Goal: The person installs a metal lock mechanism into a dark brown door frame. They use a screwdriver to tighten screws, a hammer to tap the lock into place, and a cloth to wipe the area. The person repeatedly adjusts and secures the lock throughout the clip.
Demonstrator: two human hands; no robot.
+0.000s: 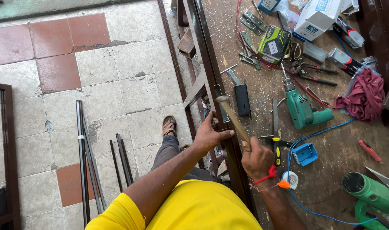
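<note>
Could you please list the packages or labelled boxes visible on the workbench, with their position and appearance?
White cardboard box with blue label: top edge of bench, tilted.
Green-and-black box with pale sticker: left of it, near hinges.
Small blue-and-white box: top edge, partly cut off.
Open blue plastic box: near right hand.

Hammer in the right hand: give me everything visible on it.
The hammer has a pale wooden handle and a small dull metal head. The right hand grips the lower handle in a closed fist, so the tool slants up and to the left. Its head sits over the dark brown frame rail at the workbench edge, next to a metal lock plate; contact cannot be told. The left hand holds the rail just below.
</note>
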